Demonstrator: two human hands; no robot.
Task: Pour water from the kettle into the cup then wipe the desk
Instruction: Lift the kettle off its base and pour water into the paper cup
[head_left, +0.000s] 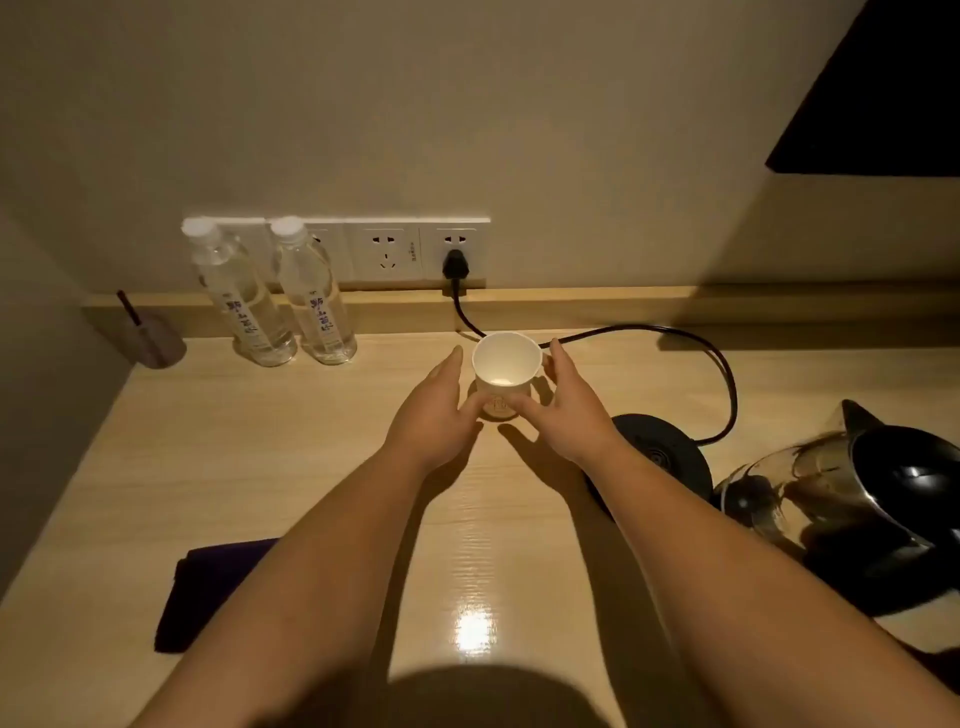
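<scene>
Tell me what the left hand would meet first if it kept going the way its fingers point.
The left hand points up and slightly right, along the cup's left side. It would likely graze the cup, then meet the cord and wall ledge; depth is unclear.

Wood, paper, steel and cloth as we see them.
We see a glossy pale wood-grain worktop (322, 467), a matt white paper cup (506, 366), a mirror-polished metal kettle (852, 499), clear plastic bottles (317, 306) and a dark matt cloth (208, 597).
</scene>
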